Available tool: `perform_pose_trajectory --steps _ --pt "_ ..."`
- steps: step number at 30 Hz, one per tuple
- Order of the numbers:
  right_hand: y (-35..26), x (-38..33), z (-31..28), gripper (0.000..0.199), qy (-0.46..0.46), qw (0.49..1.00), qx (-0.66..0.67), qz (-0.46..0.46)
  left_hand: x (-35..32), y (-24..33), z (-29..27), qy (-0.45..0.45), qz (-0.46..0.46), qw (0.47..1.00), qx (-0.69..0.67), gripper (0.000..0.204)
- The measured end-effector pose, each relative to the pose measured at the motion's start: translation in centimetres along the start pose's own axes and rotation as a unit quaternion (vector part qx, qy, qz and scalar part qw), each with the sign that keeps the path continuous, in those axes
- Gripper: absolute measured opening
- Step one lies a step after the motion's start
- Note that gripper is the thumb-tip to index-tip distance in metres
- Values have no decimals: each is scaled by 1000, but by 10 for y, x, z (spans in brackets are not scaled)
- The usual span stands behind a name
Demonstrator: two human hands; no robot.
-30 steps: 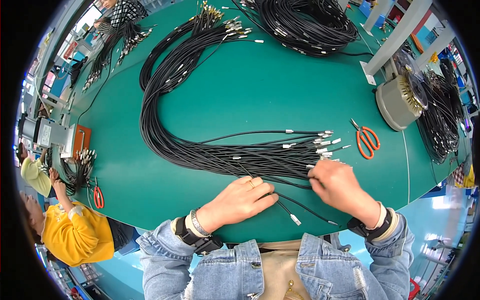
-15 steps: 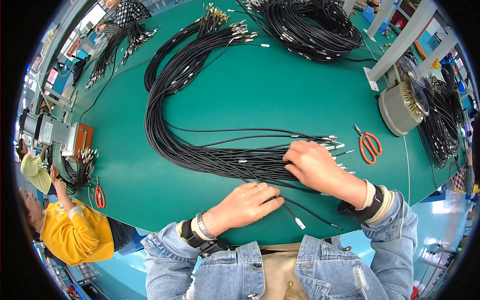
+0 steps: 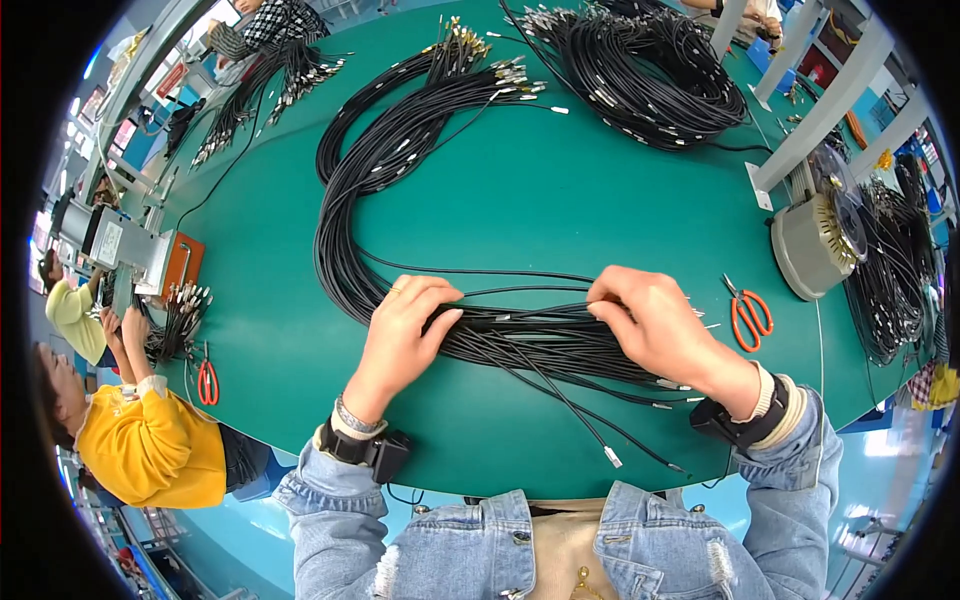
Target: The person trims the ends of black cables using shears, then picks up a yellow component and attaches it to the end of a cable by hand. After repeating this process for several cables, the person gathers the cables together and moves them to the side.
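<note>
A thick bundle of black cables [image 3: 345, 235] curves in a U over the green table, its lower run passing beneath both my hands. My left hand [image 3: 400, 335] is closed over the upper strands of that run, thumb and fingertips close together. Farther right, near the ends with metal connectors, my right hand [image 3: 655, 325] pinches the upper strands between thumb and fingers. Its palm hides part of the connector ends. A few strands stray toward me, one ending in a white connector [image 3: 612, 457].
Orange-handled scissors [image 3: 750, 313] lie right of my right hand. A grey round-topped machine [image 3: 808, 250] and metal posts [image 3: 822, 100] stand at the right. A large cable coil [image 3: 650, 85] lies at the back. On the left, a person in yellow [image 3: 160, 445] works near an orange-and-grey device [image 3: 180, 265].
My left hand has moved from the table's near side up and left onto the cable run. My right hand stays near the connector ends. The whole view has shifted slightly.
</note>
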State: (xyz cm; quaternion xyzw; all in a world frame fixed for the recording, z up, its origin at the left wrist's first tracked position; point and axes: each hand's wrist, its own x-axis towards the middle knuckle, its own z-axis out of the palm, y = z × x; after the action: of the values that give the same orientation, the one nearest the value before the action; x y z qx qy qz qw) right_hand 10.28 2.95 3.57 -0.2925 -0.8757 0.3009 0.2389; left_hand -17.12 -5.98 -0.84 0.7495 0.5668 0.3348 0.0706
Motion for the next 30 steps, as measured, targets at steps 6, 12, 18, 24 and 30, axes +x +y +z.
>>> perform_pose_trajectory --steps 6,12,18,24,30 --pt "-4 9 -17 4 1 989 113 94 -7 -12 -13 -85 -34 996 18 14" --pt "3 14 2 16 -104 992 37 57 -7 -11 -18 -79 -31 995 45 14" --pt "2 46 61 21 -168 986 -12 10 -9 -6 -22 -93 -38 994 49 15" --pt "-7 72 63 18 -100 991 -82 -40 -6 2 -32 -62 11 996 69 32" --pt "-48 104 -24 13 38 994 71 -75 -15 -12 -38 -49 20 982 179 53"
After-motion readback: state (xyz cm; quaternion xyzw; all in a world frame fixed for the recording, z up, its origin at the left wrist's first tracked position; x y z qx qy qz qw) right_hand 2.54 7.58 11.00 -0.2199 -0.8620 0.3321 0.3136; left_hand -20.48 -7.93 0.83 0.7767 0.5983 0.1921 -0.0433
